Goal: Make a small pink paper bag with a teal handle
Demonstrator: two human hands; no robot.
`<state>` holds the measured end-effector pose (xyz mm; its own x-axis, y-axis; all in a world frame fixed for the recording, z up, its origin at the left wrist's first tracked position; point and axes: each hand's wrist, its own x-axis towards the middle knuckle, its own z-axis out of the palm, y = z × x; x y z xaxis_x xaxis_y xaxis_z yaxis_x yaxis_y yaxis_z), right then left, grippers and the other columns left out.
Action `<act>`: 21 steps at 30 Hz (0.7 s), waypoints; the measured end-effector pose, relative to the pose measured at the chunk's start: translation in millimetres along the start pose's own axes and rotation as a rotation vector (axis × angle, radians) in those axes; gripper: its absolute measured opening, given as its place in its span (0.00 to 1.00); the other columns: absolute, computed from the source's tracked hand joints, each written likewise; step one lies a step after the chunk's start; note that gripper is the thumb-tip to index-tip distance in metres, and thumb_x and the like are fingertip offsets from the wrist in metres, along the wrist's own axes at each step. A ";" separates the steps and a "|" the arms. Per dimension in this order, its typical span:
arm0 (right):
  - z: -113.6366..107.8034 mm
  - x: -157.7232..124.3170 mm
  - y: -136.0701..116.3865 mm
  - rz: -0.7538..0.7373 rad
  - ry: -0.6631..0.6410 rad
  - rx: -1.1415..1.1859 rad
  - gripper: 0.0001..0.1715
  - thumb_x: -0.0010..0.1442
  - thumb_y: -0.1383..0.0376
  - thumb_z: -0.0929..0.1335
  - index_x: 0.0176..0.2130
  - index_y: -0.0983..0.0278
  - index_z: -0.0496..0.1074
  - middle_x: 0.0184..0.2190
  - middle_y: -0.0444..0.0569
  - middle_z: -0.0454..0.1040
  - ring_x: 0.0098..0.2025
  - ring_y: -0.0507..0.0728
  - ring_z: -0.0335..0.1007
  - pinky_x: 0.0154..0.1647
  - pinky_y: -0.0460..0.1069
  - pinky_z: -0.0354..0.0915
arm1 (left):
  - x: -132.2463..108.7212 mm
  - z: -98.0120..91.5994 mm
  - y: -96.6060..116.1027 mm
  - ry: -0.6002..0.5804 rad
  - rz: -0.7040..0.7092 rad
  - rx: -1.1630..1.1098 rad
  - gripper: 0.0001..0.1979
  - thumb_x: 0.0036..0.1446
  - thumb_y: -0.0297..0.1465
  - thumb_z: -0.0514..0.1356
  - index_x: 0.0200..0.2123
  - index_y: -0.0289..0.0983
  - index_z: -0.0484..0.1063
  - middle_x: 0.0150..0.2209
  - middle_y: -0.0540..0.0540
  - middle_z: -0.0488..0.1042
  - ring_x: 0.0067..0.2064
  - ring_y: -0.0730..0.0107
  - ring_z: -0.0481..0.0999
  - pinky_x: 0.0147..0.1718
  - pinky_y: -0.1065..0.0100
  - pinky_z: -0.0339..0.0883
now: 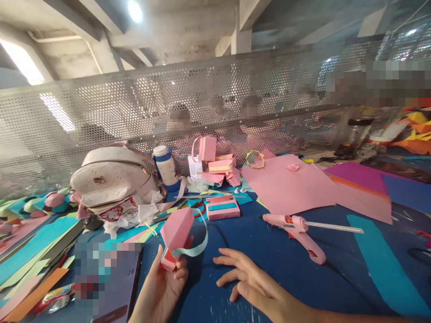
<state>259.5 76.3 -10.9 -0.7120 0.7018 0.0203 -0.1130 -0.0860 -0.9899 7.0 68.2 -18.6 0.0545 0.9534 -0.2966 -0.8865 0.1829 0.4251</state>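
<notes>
In my left hand (170, 278) is a small folded pink paper box (178, 228), gripped at its lower end and tilted upward. A pale blue paper strip (198, 247) curves out from its side in a loop. My right hand (247, 276) hovers over the table to the right of the box, fingers apart and holding nothing. Farther right lies a pink hot glue gun (298, 233) with a glue stick (333, 227) sticking out of its back. Just beyond the held box sits another pink paper box (222, 207) with a blue band.
A white backpack (111, 172) and a blue-and-white bottle (166, 168) stand at the back left. More pink boxes (218, 167) are stacked by the perforated metal screen (141, 98). Large pink sheets (286, 184) lie right. A tablet-like device (117, 287) and paper strips (37, 251) lie left.
</notes>
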 end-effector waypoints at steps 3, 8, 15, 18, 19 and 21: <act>0.0 0.3 -0.2 -0.004 -0.006 -0.008 0.28 0.68 0.53 0.61 0.65 0.52 0.53 0.65 0.54 0.55 0.58 0.60 0.63 0.53 0.56 0.63 | -1.7 10.2 1.7 0.080 0.042 -0.016 0.26 0.69 0.37 0.42 0.34 0.30 0.77 0.28 0.40 0.76 0.24 0.74 0.73 0.23 0.72 0.70; 0.0 -0.3 -0.4 -0.017 -0.018 -0.022 0.26 0.69 0.54 0.61 0.64 0.52 0.54 0.64 0.54 0.57 0.58 0.59 0.64 0.52 0.56 0.64 | 3.4 4.8 6.7 0.158 0.060 0.018 0.23 0.69 0.30 0.43 0.38 0.29 0.78 0.37 0.35 0.80 0.37 0.65 0.81 0.40 0.64 0.76; -1.8 -1.3 2.2 -0.047 -0.053 -0.091 0.24 0.70 0.59 0.60 0.63 0.52 0.54 0.62 0.55 0.60 0.56 0.58 0.66 0.51 0.55 0.66 | 10.1 -18.5 3.4 -0.053 0.014 -0.028 0.25 0.70 0.34 0.41 0.46 0.35 0.78 0.47 0.38 0.79 0.50 0.62 0.79 0.48 0.66 0.74; -0.1 -3.3 -2.8 -0.042 -0.070 -0.161 0.23 0.69 0.65 0.60 0.61 0.54 0.58 0.59 0.53 0.63 0.55 0.56 0.67 0.50 0.54 0.67 | 6.4 -17.8 -0.3 -0.091 -0.073 0.024 0.26 0.70 0.37 0.41 0.52 0.32 0.75 0.53 0.34 0.75 0.52 0.61 0.78 0.49 0.65 0.73; 0.9 -4.0 -5.3 -0.038 -0.074 -0.200 0.22 0.68 0.67 0.61 0.60 0.55 0.60 0.56 0.53 0.66 0.54 0.56 0.68 0.49 0.53 0.67 | 4.8 -15.5 -1.3 -0.095 -0.083 0.040 0.26 0.70 0.38 0.41 0.52 0.31 0.75 0.55 0.33 0.73 0.53 0.60 0.77 0.50 0.64 0.73; 3.3 -5.0 -10.6 -0.050 -0.086 -0.297 0.20 0.65 0.71 0.61 0.56 0.60 0.65 0.51 0.53 0.70 0.50 0.55 0.70 0.49 0.52 0.67 | 1.8 -8.9 -2.3 -0.107 -0.092 0.057 0.26 0.68 0.40 0.44 0.50 0.32 0.76 0.58 0.33 0.69 0.57 0.57 0.73 0.54 0.60 0.69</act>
<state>261.9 71.4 -0.1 -0.7681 0.6366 0.0689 0.0495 0.1664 -0.9848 5.0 67.3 -27.7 0.1863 0.9515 -0.2448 -0.8482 0.2815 0.4487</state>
